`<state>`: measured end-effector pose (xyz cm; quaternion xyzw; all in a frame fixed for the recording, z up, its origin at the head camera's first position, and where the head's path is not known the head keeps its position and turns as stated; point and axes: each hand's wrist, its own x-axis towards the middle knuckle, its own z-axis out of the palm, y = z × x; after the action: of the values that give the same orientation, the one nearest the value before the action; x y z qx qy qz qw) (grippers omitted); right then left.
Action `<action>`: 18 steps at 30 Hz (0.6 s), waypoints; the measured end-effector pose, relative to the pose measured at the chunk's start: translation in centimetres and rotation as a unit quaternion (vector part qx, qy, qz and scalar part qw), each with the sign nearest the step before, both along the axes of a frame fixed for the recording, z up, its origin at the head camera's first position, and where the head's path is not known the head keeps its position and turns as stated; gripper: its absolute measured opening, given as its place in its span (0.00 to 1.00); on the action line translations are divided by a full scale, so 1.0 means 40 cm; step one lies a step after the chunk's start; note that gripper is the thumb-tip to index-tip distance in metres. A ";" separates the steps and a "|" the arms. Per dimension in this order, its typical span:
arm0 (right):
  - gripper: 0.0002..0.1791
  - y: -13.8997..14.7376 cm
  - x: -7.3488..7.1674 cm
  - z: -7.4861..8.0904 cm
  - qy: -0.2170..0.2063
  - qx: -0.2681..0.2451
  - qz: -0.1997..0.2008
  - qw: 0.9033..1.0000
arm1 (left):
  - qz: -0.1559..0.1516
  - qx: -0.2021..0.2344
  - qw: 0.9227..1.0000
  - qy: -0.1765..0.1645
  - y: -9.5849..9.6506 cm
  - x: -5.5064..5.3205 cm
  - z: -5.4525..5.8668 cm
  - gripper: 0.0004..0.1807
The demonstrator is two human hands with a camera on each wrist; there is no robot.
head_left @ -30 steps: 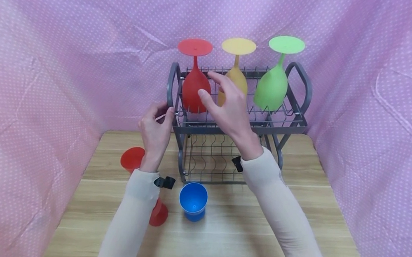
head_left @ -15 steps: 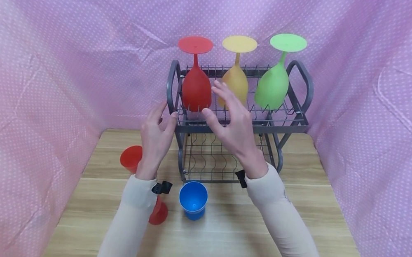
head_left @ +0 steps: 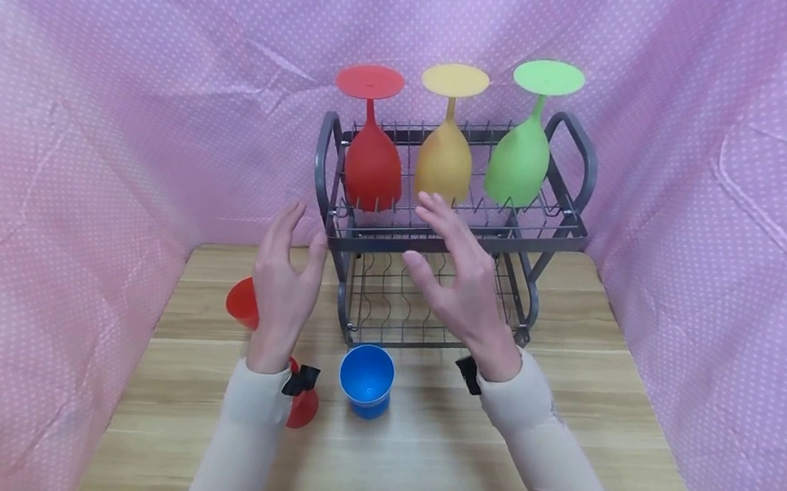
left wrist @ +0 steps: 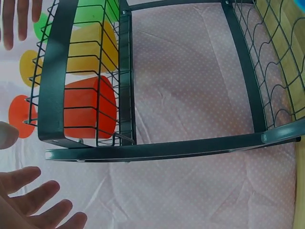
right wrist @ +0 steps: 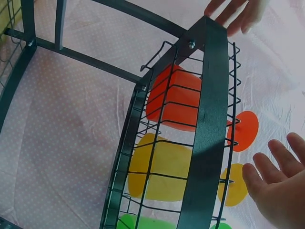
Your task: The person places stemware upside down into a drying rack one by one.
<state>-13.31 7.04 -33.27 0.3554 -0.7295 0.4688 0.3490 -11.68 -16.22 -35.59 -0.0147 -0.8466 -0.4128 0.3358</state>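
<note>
Upside down on the upper shelf of a dark metal rack [head_left: 394,243] stand a red goblet [head_left: 373,166], a yellow goblet [head_left: 444,159] and a green goblet [head_left: 519,163] in a row. My left hand [head_left: 284,290] hovers just left of the rack's front corner, fingers spread and holding nothing. In front of the rack my right hand [head_left: 461,284] is raised with its fingers extended, also holding nothing. A blue goblet [head_left: 367,376] stands upright on the table. Partly hidden behind my left hand and wrist is another red goblet [head_left: 242,302].
The rack's lower wire shelf [head_left: 395,301] sits close above the wooden table [head_left: 485,476]. Pink dotted cloth [head_left: 130,94] hangs behind and along both sides. A dark band [head_left: 302,380] is on the left wrist.
My left hand has let go of the rack's left front corner and drawn back. My right hand has moved back and down, away from the red and yellow goblets.
</note>
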 end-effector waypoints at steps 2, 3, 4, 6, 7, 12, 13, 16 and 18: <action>0.34 0.005 0.014 -0.011 -0.005 0.000 0.000 1.000 | -0.002 0.000 1.000 0.003 -0.002 0.014 -0.005 0.28; 0.34 0.007 0.020 -0.018 -0.008 0.001 -0.001 1.000 | -0.004 0.000 1.000 0.003 -0.003 0.021 -0.008 0.28; 0.34 0.009 0.027 -0.024 -0.011 0.002 -0.001 1.000 | -0.008 0.000 1.000 0.003 -0.004 0.029 -0.010 0.28; 0.34 0.013 0.041 -0.037 -0.017 0.001 -0.002 1.000 | -0.013 -0.001 1.000 0.000 -0.004 0.044 -0.013 0.27; 0.33 0.014 0.049 -0.044 -0.019 0.000 -0.004 1.000 | -0.016 -0.001 1.000 -0.004 -0.003 0.052 -0.014 0.28; 0.32 0.026 0.082 -0.082 -0.036 -0.003 -0.011 0.999 | -0.026 -0.007 0.999 -0.020 0.004 0.089 -0.020 0.28; 0.32 0.028 0.087 -0.090 -0.041 -0.004 -0.013 0.999 | -0.027 -0.007 0.999 -0.021 0.005 0.094 -0.023 0.28; 0.32 0.034 0.100 -0.118 -0.061 -0.013 -0.017 0.998 | -0.031 -0.009 0.999 -0.020 0.008 0.108 -0.030 0.28; 0.32 0.037 0.107 -0.136 -0.072 -0.020 -0.017 0.997 | -0.030 -0.009 0.999 -0.020 0.009 0.117 -0.036 0.28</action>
<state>-9.05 8.52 -38.70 0.3011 -0.7490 0.5019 0.3105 -6.99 -15.84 -37.05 -0.0348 -0.8562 -0.4149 0.3059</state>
